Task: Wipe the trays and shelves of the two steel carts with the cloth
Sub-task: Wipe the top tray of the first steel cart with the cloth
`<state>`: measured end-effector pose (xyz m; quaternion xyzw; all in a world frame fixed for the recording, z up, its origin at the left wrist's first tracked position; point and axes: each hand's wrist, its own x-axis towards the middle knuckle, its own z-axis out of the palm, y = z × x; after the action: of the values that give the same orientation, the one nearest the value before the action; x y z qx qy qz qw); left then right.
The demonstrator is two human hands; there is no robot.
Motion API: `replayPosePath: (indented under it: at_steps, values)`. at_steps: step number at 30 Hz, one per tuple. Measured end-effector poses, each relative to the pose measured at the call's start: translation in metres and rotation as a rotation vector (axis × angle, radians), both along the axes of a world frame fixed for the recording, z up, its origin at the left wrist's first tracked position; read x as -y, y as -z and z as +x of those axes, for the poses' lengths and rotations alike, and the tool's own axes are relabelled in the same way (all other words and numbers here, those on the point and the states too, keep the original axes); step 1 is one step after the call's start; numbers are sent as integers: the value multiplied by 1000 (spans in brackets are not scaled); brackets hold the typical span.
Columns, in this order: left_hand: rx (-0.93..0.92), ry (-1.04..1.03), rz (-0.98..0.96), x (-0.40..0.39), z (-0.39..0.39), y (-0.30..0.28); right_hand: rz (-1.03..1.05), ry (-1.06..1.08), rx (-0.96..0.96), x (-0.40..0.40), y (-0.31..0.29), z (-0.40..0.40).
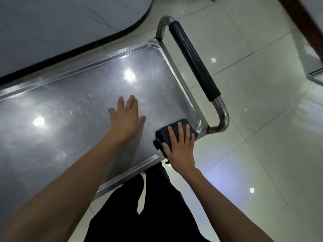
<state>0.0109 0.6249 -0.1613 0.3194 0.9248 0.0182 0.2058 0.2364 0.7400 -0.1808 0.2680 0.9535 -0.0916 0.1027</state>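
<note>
- Stretching across the right side and the far corner of the view, a pale tiled floor (262,119) is reflecting small spots of light.
- Running along the upper left, a grey counter (70,23) with a dark curved edge is sitting just beyond the cart.
- Filling most of the left and centre, the steel tray (61,137) of the cart is lying flat, its raised rim framing a scuffed, shiny surface that is mirroring two bright lamps.
- Standing off the tray's right end, a steel handle (194,60) with a black grip is curving back to the cart frame at both ends.
- Showing at the bottom centre, the person's dark clothing (139,215) is pressing close to the tray's near rim.
- Resting palm down near the middle of the tray, the left hand (126,119) is spreading its fingers straight and holding nothing.
- Pressing flat on the cloth, the right hand (180,147) is keeping its fingers straight and slightly fanned, pointing toward the handle.
- Lying in the tray's near right corner, the dark folded cloth (174,130) is sitting under the right fingers (180,131), sticking out past the fingertips toward the rim and past the thumb on the left side.
- Peeking out below the thumb, a small pale tag (160,152) is showing at the cloth's edge.
</note>
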Motion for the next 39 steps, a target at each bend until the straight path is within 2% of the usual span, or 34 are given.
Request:
replayPosePath:
  at_steps: [6,9,25,32,36,39]
  values:
    - [-31,-70,124,18,-27,2,-29,-54,-18,-9,2,-49]
    - [-50,-125,96,28,-38,10,-50,-76,-30,-15,3,-92]
    - [-73,-126,-3,37,-41,12,-68,-156,-157,-53,23,-369]
    - [-20,-125,14,43,-48,6,-62,-188,-173,-49,21,-347]
    - [52,-92,-24,49,-50,0,-86,-198,-148,-40,17,-295]
    - [19,-125,-44,53,-42,-7,-80,-178,-132,-25,14,-240]
